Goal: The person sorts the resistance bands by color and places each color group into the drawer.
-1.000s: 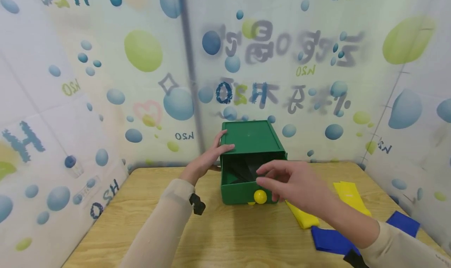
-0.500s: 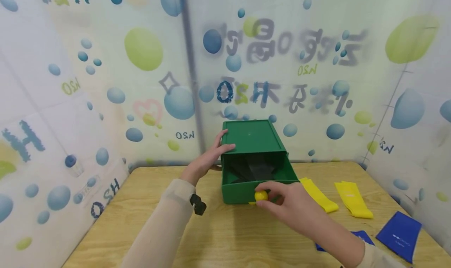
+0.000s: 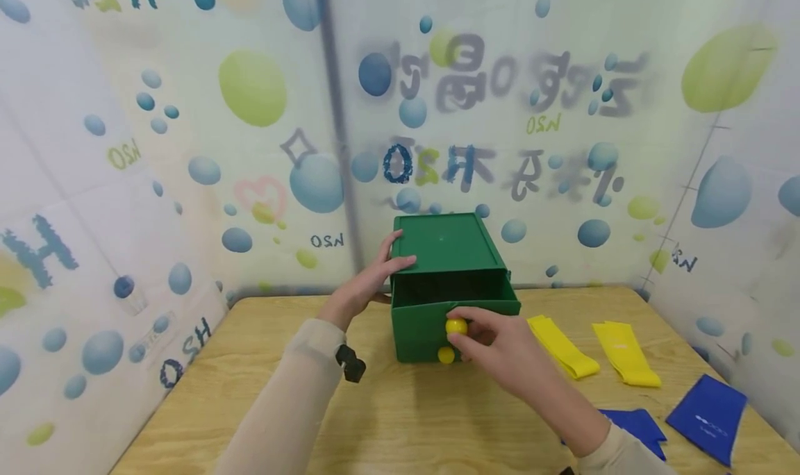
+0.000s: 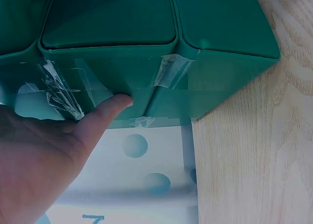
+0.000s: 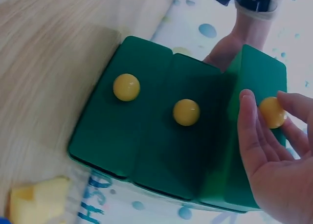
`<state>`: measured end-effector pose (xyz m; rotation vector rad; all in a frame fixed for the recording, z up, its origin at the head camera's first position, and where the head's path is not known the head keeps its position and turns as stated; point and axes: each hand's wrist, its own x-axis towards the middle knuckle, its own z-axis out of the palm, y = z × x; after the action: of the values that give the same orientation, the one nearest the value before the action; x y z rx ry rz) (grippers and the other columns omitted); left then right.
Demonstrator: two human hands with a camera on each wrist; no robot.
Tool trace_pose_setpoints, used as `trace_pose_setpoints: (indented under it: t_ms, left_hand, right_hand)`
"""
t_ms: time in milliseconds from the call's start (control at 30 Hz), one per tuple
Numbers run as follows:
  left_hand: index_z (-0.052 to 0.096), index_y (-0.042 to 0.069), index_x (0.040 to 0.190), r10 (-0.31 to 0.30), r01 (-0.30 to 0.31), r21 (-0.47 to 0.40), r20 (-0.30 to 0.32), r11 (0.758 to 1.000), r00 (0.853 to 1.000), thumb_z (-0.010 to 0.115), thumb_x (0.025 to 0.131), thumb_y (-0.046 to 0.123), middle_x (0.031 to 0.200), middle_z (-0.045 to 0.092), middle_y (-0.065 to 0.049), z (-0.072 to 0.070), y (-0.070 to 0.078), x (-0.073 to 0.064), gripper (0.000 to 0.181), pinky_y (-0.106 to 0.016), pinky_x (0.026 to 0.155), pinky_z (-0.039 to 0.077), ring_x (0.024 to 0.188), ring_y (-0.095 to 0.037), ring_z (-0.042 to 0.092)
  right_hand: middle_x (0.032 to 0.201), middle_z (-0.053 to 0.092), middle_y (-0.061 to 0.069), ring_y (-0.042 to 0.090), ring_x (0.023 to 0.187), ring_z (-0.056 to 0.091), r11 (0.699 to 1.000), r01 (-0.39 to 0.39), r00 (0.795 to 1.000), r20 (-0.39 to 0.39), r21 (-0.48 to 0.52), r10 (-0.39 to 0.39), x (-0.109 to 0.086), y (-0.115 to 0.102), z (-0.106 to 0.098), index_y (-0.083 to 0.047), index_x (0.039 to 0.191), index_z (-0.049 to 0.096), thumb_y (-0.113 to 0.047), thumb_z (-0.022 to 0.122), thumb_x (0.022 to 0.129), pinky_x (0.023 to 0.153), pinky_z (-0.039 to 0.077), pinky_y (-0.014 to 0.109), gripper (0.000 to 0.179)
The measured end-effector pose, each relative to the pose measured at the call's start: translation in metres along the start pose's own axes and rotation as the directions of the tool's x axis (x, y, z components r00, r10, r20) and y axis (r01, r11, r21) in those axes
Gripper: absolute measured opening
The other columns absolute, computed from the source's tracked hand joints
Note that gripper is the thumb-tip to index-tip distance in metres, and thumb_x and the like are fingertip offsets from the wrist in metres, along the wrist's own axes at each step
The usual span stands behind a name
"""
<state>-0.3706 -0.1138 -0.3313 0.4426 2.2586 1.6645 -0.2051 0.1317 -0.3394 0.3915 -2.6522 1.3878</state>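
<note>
A green drawer cabinet (image 3: 444,242) with round yellow knobs stands on the wooden table. Its top drawer (image 3: 415,322) is pulled partway out, and the inside looks dark. My right hand (image 3: 515,353) pinches that drawer's yellow knob (image 5: 273,112) between thumb and fingers. In the right wrist view, two lower drawers sit flush, each with a yellow knob (image 5: 186,112). My left hand (image 3: 365,284) rests against the cabinet's left side, with fingers extended and tips over the top edge. Seen in the left wrist view, a straight digit (image 4: 105,111) presses the taped green side.
To the right of the cabinet lie two folded yellow strips (image 3: 627,353). Nearer the front right are a flat blue piece (image 3: 709,419) and another blue piece (image 3: 637,430), partly behind my right forearm. A patterned curtain (image 3: 250,183) hangs behind the table.
My right hand came down to the top knob and took hold of it. The drawer has slid partway inward, and dark items seen inside it are now out of sight. My left hand stayed put.
</note>
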Motion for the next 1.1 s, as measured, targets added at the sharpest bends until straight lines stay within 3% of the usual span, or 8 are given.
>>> trace_pose_setpoints:
  t_ms: [167,367,633,867,1000,1100]
  left_hand:
    - [0.006,0.057,0.164,0.009,-0.009,0.003,-0.002,1.000,1.000,0.058,0.101,0.062,0.180,-0.011,0.004,0.001,-0.003,0.002,0.081,-0.075,0.112,0.043,0.164,-0.043,0.021]
    - [0.005,0.056,0.164,0.018,-0.018,0.003,-0.010,1.000,1.000,0.056,0.102,0.061,0.181,-0.010,0.002,0.001,-0.003,0.001,0.081,-0.072,0.109,0.048,0.162,-0.044,0.025]
    - [0.006,0.055,0.165,0.016,-0.017,-0.024,-0.010,1.000,1.000,0.057,0.102,0.061,0.181,-0.006,0.001,0.002,0.000,0.001,0.082,-0.074,0.110,0.046,0.162,-0.044,0.023]
    - [0.017,0.054,0.164,0.040,-0.040,-0.015,-0.012,0.999,0.999,0.056,0.104,0.056,0.180,0.001,0.002,0.003,0.002,-0.002,0.071,-0.071,0.107,0.049,0.160,-0.043,0.030]
    - [0.022,0.053,0.162,0.042,-0.043,-0.023,-0.032,0.999,0.999,0.056,0.104,0.058,0.177,0.016,-0.003,0.004,0.000,-0.001,0.066,-0.071,0.107,0.050,0.157,-0.042,0.035]
    - [0.023,0.053,0.161,0.038,-0.039,-0.031,-0.047,0.999,0.998,0.056,0.104,0.059,0.176,0.020,-0.004,0.006,-0.001,-0.001,0.066,-0.072,0.108,0.048,0.156,-0.041,0.037]
  right_hand:
    - [0.100,0.080,0.008,0.018,0.079,0.077,0.985,-0.022,0.999,-0.034,0.173,0.028,0.013,0.010,0.008,-0.019,0.131,0.074,-0.023,0.078,0.098,0.075,0.066,0.034,0.034]
    - [0.107,0.079,0.017,0.027,0.086,0.078,0.965,0.034,0.997,-0.074,0.258,-0.015,0.031,0.022,0.017,-0.016,0.137,0.070,-0.022,0.074,0.101,0.075,0.066,0.031,0.036]
    - [0.110,0.076,0.026,0.025,0.086,0.078,0.913,0.026,0.997,-0.071,0.407,0.003,0.056,0.032,0.022,-0.010,0.140,0.068,-0.015,0.071,0.103,0.077,0.067,0.036,0.037]
    - [0.113,0.076,0.025,0.023,0.089,0.078,0.889,0.017,0.998,-0.062,0.458,0.013,0.059,0.035,0.024,-0.007,0.142,0.066,-0.013,0.068,0.104,0.081,0.067,0.036,0.038]
    - [0.117,0.077,0.022,0.019,0.090,0.078,0.864,0.008,0.997,-0.067,0.504,0.030,0.056,0.037,0.026,-0.012,0.145,0.066,-0.017,0.070,0.104,0.084,0.066,0.036,0.042]
    - [0.117,0.077,0.023,0.018,0.086,0.078,0.878,0.055,0.997,-0.080,0.476,-0.019,0.053,0.044,0.022,-0.013,0.147,0.064,-0.018,0.071,0.103,0.084,0.066,0.034,0.045]
